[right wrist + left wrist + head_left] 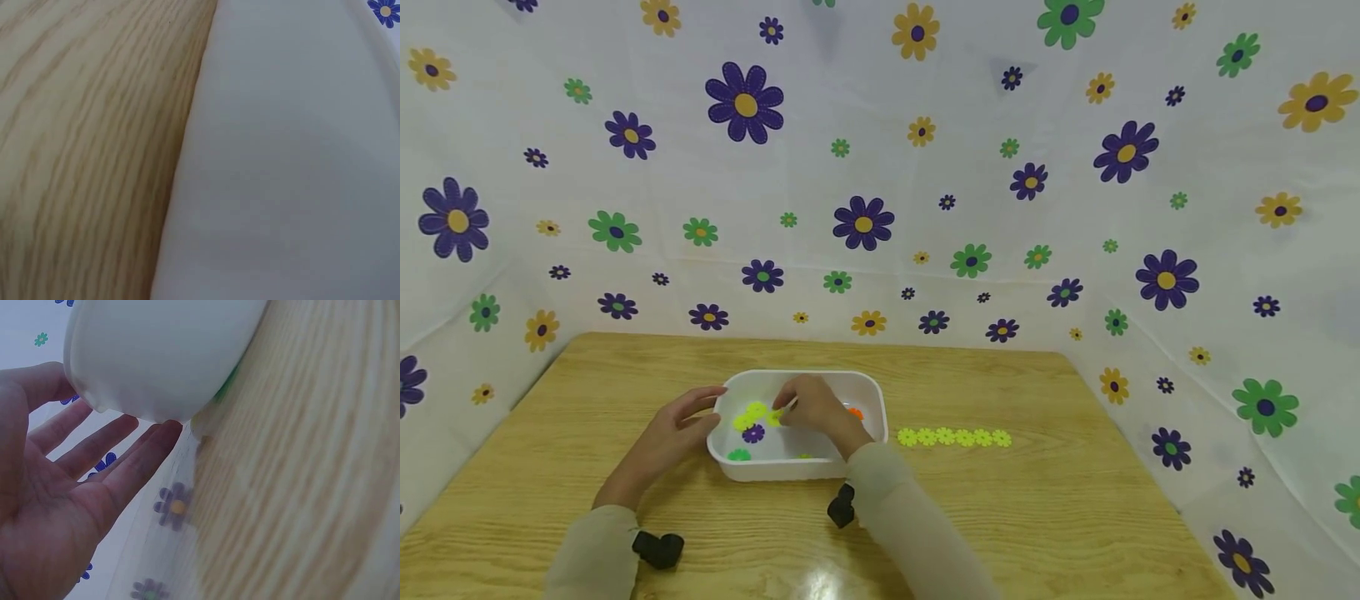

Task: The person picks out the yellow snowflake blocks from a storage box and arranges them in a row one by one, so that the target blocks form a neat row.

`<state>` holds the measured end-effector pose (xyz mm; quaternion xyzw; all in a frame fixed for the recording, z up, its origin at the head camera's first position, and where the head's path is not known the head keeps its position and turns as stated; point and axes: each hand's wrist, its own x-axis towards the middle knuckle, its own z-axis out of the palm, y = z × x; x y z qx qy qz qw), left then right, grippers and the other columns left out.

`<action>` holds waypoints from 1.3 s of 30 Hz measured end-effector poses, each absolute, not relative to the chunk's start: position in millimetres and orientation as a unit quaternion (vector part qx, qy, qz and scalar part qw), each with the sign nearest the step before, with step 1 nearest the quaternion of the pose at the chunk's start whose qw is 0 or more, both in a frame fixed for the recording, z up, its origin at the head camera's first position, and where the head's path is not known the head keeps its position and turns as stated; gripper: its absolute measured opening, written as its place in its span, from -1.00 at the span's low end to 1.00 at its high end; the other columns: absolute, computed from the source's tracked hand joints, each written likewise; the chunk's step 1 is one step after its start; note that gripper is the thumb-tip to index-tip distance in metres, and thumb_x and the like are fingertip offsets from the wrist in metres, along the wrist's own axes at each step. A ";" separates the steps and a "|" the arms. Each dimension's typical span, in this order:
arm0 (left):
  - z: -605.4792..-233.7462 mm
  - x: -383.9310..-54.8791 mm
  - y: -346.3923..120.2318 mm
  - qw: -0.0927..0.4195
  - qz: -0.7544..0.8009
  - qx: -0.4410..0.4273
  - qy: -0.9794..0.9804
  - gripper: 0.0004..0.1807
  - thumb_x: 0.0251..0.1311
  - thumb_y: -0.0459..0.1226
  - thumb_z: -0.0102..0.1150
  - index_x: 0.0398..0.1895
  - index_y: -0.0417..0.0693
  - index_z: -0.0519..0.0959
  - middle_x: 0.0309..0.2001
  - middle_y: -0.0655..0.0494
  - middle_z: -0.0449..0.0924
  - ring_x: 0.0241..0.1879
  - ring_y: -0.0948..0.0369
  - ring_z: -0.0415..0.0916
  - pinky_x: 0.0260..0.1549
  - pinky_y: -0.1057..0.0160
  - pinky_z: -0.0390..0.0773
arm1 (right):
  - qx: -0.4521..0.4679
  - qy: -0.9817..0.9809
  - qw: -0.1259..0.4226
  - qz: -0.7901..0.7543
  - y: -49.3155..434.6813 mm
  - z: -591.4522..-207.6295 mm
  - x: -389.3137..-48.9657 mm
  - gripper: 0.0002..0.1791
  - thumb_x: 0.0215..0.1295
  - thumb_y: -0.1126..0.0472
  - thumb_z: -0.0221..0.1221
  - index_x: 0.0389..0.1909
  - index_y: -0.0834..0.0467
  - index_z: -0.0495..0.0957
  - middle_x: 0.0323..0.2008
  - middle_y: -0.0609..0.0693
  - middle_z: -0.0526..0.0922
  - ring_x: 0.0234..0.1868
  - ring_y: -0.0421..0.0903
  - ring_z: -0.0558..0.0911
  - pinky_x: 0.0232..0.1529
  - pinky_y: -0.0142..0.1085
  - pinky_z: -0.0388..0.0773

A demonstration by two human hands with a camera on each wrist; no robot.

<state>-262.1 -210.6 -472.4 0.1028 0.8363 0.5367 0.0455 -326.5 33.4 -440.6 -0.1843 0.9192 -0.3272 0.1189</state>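
Note:
A white plastic tub (pixel 775 471) stands on the table, holding flower-shaped plastic pieces. My left hand (pixel 673 429) touches its left end, the fingertips against the outer wall (pixel 150 356) in the left wrist view. Inside the tub, the right hand (pixel 812 404) reaches down, thumb and fingers pinching a yellow flower-shaped piece (pixel 776 418). Beside that lie more yellow pieces (pixel 752 412), a purple one (pixel 753 433) and a green one (pixel 740 455). An orange piece (pixel 855 413) shows past the right wrist. The right wrist view catches only the tub's wall (pixel 281 156), not the hand.
To the right of the tub, several yellow flower-shaped pieces (pixel 955 437) form a straight row on the wooden table (pixel 1045 517). A white flower-printed cloth (pixel 880 167) hangs behind the table and along both sides.

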 end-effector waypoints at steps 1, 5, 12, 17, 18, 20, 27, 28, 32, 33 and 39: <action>-472.9 -262.2 -210.5 0.046 0.537 0.103 0.836 -0.38 0.56 -0.04 0.02 0.58 0.00 0.22 0.60 -0.29 0.11 0.48 -0.38 0.24 0.32 -0.29 0.49 | -0.182 0.920 0.121 -0.325 31.9 -441.8 -326.1 -0.81 0.25 0.35 0.40 -0.12 0.13 0.76 -0.10 -0.02 0.79 -0.13 -0.16 0.69 -0.04 -0.39 0.68; -473.3 -262.3 -210.2 0.049 0.538 0.101 0.836 -0.38 0.56 -0.04 0.02 0.58 0.02 0.22 0.60 -0.29 0.11 0.48 -0.38 0.25 0.32 -0.28 0.50 | -0.176 0.927 0.121 -0.309 26.9 -446.0 -324.8 -0.76 0.24 0.34 0.41 -0.08 0.08 0.76 -0.04 -0.05 0.77 -0.03 -0.14 0.68 0.14 -0.31 0.67; -471.0 -262.5 -210.1 0.051 0.537 0.100 0.836 -0.38 0.56 -0.04 0.02 0.58 0.04 0.22 0.59 -0.30 0.14 0.45 -0.39 0.30 0.28 -0.24 0.57 | -0.176 0.943 0.113 -0.257 23.3 -445.3 -323.3 -0.76 0.23 0.30 0.42 -0.09 0.02 0.77 -0.13 -0.13 0.73 -0.12 -0.21 0.61 0.11 -0.32 0.64; -470.9 -263.0 -210.4 0.048 0.537 0.102 0.836 -0.40 0.57 -0.07 0.02 0.57 0.03 0.23 0.58 -0.31 0.14 0.45 -0.39 0.30 0.28 -0.24 0.56 | -0.181 0.948 0.118 -0.235 23.8 -442.5 -321.5 -0.80 0.21 0.22 0.46 -0.13 0.02 0.78 -0.24 -0.15 0.68 -0.22 -0.23 0.54 -0.08 -0.40 0.59; -471.1 -263.0 -210.4 0.048 0.537 0.102 0.836 -0.40 0.57 -0.07 0.02 0.57 0.02 0.24 0.59 -0.31 0.14 0.45 -0.39 0.29 0.29 -0.24 0.55 | -0.183 0.948 0.120 -0.232 24.0 -442.4 -321.4 -0.81 0.20 0.21 0.47 -0.15 0.03 0.78 -0.26 -0.14 0.67 -0.23 -0.22 0.53 -0.11 -0.41 0.57; -471.5 -262.8 -210.4 0.046 0.537 0.103 0.836 -0.41 0.57 -0.08 0.02 0.57 0.01 0.24 0.59 -0.31 0.13 0.46 -0.40 0.28 0.29 -0.26 0.54 | -0.187 0.948 0.122 -0.226 24.8 -441.9 -320.7 -0.82 0.19 0.20 0.48 -0.18 0.03 0.78 -0.27 -0.14 0.66 -0.24 -0.22 0.52 -0.13 -0.42 0.55; -472.4 -261.2 -210.6 0.046 0.538 0.103 0.836 -0.41 0.57 -0.09 0.01 0.57 0.01 0.23 0.59 -0.30 0.13 0.47 -0.40 0.25 0.30 -0.28 0.52 | -0.201 0.942 0.128 -0.235 27.9 -440.5 -319.8 -0.84 0.15 0.24 0.50 -0.25 0.06 0.76 -0.29 -0.13 0.66 -0.26 -0.24 0.52 -0.15 -0.45 0.53; -472.4 -261.0 -210.5 0.047 0.538 0.102 0.836 -0.41 0.57 -0.09 0.01 0.57 0.01 0.23 0.59 -0.30 0.12 0.47 -0.40 0.25 0.31 -0.28 0.52 | -0.205 0.940 0.130 -0.239 29.0 -440.1 -319.6 -0.85 0.16 0.26 0.49 -0.25 0.07 0.75 -0.30 -0.12 0.66 -0.27 -0.24 0.52 -0.17 -0.46 0.53; -472.6 -260.9 -210.2 0.049 0.540 0.100 0.834 -0.41 0.57 -0.08 0.01 0.57 0.02 0.23 0.59 -0.30 0.12 0.47 -0.40 0.25 0.31 -0.28 0.52 | -0.216 0.932 0.137 -0.257 34.2 -438.4 -320.2 -0.90 0.22 0.31 0.43 -0.27 0.11 0.74 -0.32 -0.09 0.69 -0.31 -0.25 0.53 -0.25 -0.48 0.52; -472.6 -260.9 -210.2 0.050 0.540 0.100 0.834 -0.41 0.57 -0.07 0.01 0.57 0.02 0.23 0.60 -0.30 0.12 0.47 -0.40 0.25 0.31 -0.28 0.52 | -0.216 0.931 0.137 -0.262 35.7 -437.9 -320.5 -0.92 0.23 0.32 0.42 -0.28 0.12 0.74 -0.32 -0.08 0.69 -0.32 -0.25 0.53 -0.27 -0.49 0.52; -471.6 -260.7 -210.0 0.049 0.539 0.100 0.835 -0.40 0.57 -0.06 0.01 0.57 0.03 0.23 0.60 -0.28 0.11 0.48 -0.39 0.24 0.32 -0.29 0.49 | -0.211 0.926 0.140 -0.281 43.6 -433.8 -321.0 -0.95 0.27 0.30 0.39 -0.27 0.12 0.74 -0.33 -0.07 0.68 -0.41 -0.25 0.55 -0.41 -0.50 0.52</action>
